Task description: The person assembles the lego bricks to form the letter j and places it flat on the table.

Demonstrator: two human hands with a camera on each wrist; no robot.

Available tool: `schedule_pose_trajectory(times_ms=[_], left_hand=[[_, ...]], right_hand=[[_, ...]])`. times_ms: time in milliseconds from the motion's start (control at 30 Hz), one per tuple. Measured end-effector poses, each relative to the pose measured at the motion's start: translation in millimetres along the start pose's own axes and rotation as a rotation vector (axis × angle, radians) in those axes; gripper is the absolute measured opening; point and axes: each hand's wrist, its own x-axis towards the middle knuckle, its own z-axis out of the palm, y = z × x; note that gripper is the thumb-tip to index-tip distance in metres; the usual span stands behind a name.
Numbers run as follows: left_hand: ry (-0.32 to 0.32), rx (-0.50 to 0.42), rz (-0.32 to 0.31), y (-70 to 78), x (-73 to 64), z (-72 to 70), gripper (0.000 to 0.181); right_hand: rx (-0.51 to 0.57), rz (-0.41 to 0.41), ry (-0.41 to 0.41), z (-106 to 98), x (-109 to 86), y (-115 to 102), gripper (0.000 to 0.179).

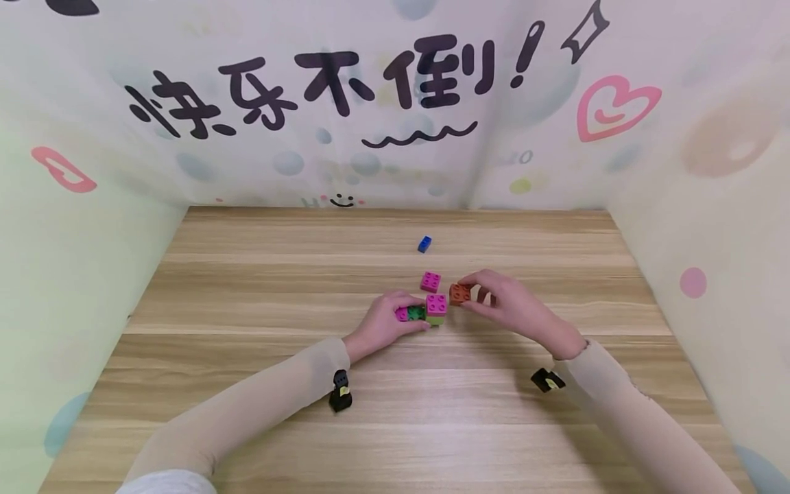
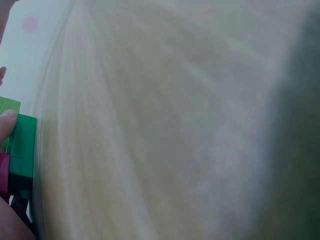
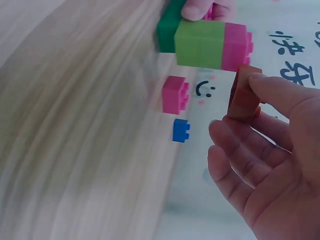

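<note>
Orange-brown brick [image 1: 459, 293] is between the two hands, at the fingertips of the right hand [image 1: 509, 302]; just to its left, and apart from it by a narrow gap in the head view, is the brick assembly [image 1: 436, 304], which is at the fingertips of the left hand [image 1: 384, 320]. In this assembly a pink top brick [image 3: 236, 46] sits on a light green part [image 3: 200, 44], next to a dark green brick [image 1: 415, 313]; one more pink piece [image 1: 402, 314] shows close to the left palm.

The right hand pinches the orange-brown brick between thumb and finger, spread only as wide as the brick; its other fingers are loosely bent and apart. The left hand grips the assembly, with thumb on the near side and fingers on the far side; beyond both hands lie a loose pink brick [image 1: 431, 281] and, farther, a small blue brick [image 1: 424, 243].

The left fingers cover part of the assembly; its underside is hidden, so I cannot tell if it touches the table [image 1: 395, 425]; in the left wrist view the assembly is cut off by the edge, and the opposite side is dark and blurred.
</note>
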Motion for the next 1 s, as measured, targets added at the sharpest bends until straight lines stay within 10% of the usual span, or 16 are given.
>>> schedule_pose_trajectory(times_ms=[1000], left_hand=[[-0.007,-0.018,0.007,-2.0,0.7,-0.4,0.046]], right_hand=[[-0.006,-0.049,-0.05,4.1,15.2,-30.3,0.038]])
